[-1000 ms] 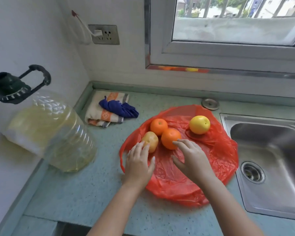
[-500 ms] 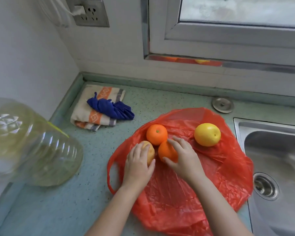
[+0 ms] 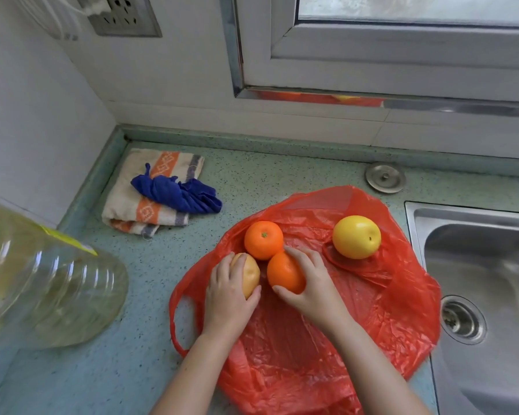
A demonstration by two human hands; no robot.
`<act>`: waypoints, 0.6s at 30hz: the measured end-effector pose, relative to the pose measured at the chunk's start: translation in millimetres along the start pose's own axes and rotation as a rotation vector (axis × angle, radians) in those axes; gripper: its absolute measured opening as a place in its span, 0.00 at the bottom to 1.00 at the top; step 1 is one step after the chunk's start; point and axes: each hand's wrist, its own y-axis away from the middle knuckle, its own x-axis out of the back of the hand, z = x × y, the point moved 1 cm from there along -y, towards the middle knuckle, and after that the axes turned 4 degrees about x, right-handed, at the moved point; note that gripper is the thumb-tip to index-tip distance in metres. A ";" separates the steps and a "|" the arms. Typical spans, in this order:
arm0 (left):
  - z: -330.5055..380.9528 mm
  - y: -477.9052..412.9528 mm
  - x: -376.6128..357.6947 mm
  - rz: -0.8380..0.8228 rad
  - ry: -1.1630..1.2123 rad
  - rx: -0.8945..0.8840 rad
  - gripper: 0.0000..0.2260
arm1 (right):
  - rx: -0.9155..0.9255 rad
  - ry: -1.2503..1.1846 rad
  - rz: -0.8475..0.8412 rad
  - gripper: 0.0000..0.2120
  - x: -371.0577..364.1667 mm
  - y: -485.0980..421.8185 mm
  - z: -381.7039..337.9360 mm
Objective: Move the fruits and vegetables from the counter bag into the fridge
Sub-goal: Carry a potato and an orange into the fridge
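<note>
Far left: big oil jug (image 3: 42, 280) on its side at the counter (image 3: 267, 175) edge; folded towel (image 3: 144, 205) with a blue cloth (image 3: 177, 193) on it sits in the corner, well clear of the work.

Red bag (image 3: 372, 324) lies opened flat on the counter, so the produce rests on it in plain reach.

Left hand (image 3: 226, 298) curls its fingers over a potato (image 3: 252, 275), thumb underneath: a lifting grip, I judge. Just behind, a far orange (image 3: 263, 239) sits untouched.

Right hand (image 3: 315, 290) wraps a near orange (image 3: 283, 272), fingers over the top, thumb at its near side. One item per hand, likely to save trips.

Yellow fruit (image 3: 356, 236) sits alone toward the sink (image 3: 477, 265). Fridge not in view; nothing moved there yet
</note>
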 end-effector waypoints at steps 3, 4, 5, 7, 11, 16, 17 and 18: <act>-0.2 1.4 0.7 -0.003 0.008 -0.014 0.28 | -0.015 0.004 0.021 0.34 1.1 4.3 -0.6; -0.7 2.2 1.2 0.000 0.012 -0.027 0.28 | -0.020 0.005 0.031 0.34 2.0 6.6 -1.6; -1.1 2.8 1.4 0.004 0.015 -0.042 0.28 | -0.025 0.008 0.044 0.33 3.2 9.3 -2.9; -2.7 4.4 1.7 0.014 0.027 -0.074 0.28 | -0.038 0.011 0.073 0.33 5.2 16.4 -4.9; -0.1 8.8 9.0 0.015 0.068 -0.112 0.28 | -0.070 0.000 0.143 0.33 8.0 37.6 -12.5; 6.6 22.2 23.5 -0.046 0.187 -0.198 0.28 | -0.124 0.011 0.268 0.34 7.9 76.1 -30.3; 9.0 26.4 27.8 -0.065 0.224 -0.218 0.28 | -0.140 0.019 0.297 0.34 8.2 83.9 -34.7; 11.5 31.6 32.0 -0.087 0.259 -0.237 0.28 | -0.158 0.026 0.323 0.34 8.6 91.9 -39.3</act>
